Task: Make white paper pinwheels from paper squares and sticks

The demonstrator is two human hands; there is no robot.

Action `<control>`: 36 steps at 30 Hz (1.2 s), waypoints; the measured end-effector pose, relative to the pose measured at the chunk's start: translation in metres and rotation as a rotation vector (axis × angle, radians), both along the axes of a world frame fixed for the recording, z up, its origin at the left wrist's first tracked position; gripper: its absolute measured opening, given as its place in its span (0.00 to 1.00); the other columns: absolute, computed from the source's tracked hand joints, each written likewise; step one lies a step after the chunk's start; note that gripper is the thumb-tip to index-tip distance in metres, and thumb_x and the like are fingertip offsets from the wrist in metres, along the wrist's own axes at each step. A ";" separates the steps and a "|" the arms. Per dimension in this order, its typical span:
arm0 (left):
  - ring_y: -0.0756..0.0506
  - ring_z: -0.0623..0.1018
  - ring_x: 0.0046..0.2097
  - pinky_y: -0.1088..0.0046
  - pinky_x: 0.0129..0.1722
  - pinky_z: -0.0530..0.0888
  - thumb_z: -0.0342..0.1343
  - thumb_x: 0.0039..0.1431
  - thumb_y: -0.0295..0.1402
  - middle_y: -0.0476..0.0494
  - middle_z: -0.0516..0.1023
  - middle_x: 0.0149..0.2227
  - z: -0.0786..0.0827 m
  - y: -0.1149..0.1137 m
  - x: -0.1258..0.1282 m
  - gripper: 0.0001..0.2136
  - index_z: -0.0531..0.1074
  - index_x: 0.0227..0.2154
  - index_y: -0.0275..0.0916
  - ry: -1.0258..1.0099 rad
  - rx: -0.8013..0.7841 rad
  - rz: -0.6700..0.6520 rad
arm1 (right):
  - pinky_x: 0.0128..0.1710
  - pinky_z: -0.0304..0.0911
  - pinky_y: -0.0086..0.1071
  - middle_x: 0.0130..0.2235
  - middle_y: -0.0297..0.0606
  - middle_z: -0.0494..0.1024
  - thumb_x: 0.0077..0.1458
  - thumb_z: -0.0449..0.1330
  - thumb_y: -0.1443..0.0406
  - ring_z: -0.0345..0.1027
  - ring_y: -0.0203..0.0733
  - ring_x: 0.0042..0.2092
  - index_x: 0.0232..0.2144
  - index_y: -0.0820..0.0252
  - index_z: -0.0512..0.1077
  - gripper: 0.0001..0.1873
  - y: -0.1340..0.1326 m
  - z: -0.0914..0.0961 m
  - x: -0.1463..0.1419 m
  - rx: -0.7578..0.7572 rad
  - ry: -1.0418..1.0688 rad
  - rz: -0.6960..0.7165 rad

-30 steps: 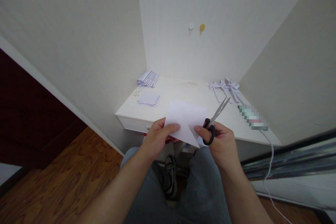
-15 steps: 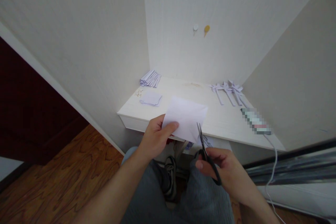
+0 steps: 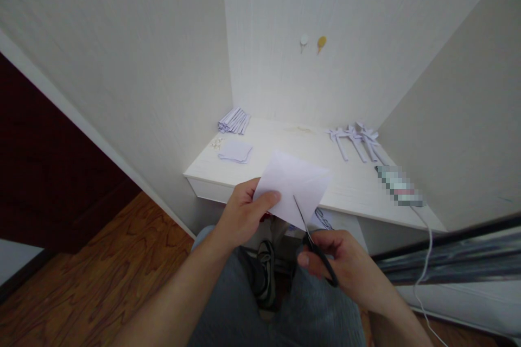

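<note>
A square sheet of white paper (image 3: 299, 176) is pinched at its left edge by my left hand (image 3: 249, 210), thumb on top. My right hand (image 3: 331, 260) grips a pair of black-handled scissors (image 3: 308, 236). One thin blade lies over the paper's near corner and points toward its middle; the other blade is hidden, seemingly beneath the sheet. Both hands are held in front of the white shelf's near edge, above my lap.
On the white shelf (image 3: 280, 133) lie a bundle of rolled paper sticks (image 3: 235, 121), a stack of paper squares (image 3: 236, 151), small pale bits (image 3: 216, 143) and several paper pinwheels (image 3: 356, 141). A phone (image 3: 399, 186) with a white cable (image 3: 426, 260) rests at the right.
The scissors have moved left onto the paper, with the blades now around its near corner instead of beside its right edge. The sheet has turned slightly and shifted right.
</note>
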State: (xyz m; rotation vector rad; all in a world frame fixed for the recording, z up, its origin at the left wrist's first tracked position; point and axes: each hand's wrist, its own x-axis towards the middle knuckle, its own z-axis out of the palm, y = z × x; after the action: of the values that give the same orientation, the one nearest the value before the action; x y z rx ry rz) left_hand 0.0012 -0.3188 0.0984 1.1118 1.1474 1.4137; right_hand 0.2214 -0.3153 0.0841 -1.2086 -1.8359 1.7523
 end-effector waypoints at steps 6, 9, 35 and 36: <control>0.48 0.71 0.28 0.73 0.29 0.68 0.64 0.53 0.40 0.49 0.75 0.25 0.001 -0.001 0.002 0.11 0.77 0.29 0.36 0.000 -0.001 -0.021 | 0.24 0.43 0.30 0.20 0.26 0.59 0.48 0.71 0.44 0.46 0.32 0.25 0.18 0.57 0.64 0.29 0.000 -0.003 0.002 0.010 -0.010 -0.031; 0.48 0.71 0.28 0.73 0.29 0.68 0.64 0.52 0.40 0.48 0.76 0.26 0.001 -0.001 0.003 0.11 0.78 0.29 0.36 -0.002 -0.010 -0.025 | 0.24 0.43 0.31 0.20 0.26 0.58 0.49 0.70 0.45 0.46 0.33 0.25 0.18 0.57 0.64 0.29 0.000 -0.002 0.002 0.027 -0.022 -0.026; 0.37 0.84 0.39 0.62 0.45 0.78 0.72 0.48 0.47 0.39 0.88 0.34 -0.029 -0.014 -0.022 0.20 0.85 0.36 0.35 0.028 0.005 0.363 | 0.43 0.74 0.40 0.46 0.42 0.81 0.65 0.66 0.58 0.77 0.44 0.43 0.47 0.62 0.76 0.15 0.118 -0.005 0.013 0.480 -0.829 -0.195; 0.36 0.84 0.42 0.61 0.47 0.78 0.72 0.48 0.48 0.39 0.88 0.35 -0.030 -0.012 -0.022 0.20 0.85 0.37 0.35 0.018 -0.001 0.357 | 0.46 0.75 0.43 0.50 0.42 0.80 0.67 0.64 0.58 0.77 0.45 0.46 0.50 0.61 0.75 0.15 0.132 -0.005 0.009 0.470 -0.841 -0.185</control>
State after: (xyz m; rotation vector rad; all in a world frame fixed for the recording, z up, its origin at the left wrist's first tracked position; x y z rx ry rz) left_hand -0.0208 -0.3306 0.0689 0.9511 1.4095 1.6755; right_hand 0.2301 -0.1836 0.0789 -1.9740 -2.2610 0.6484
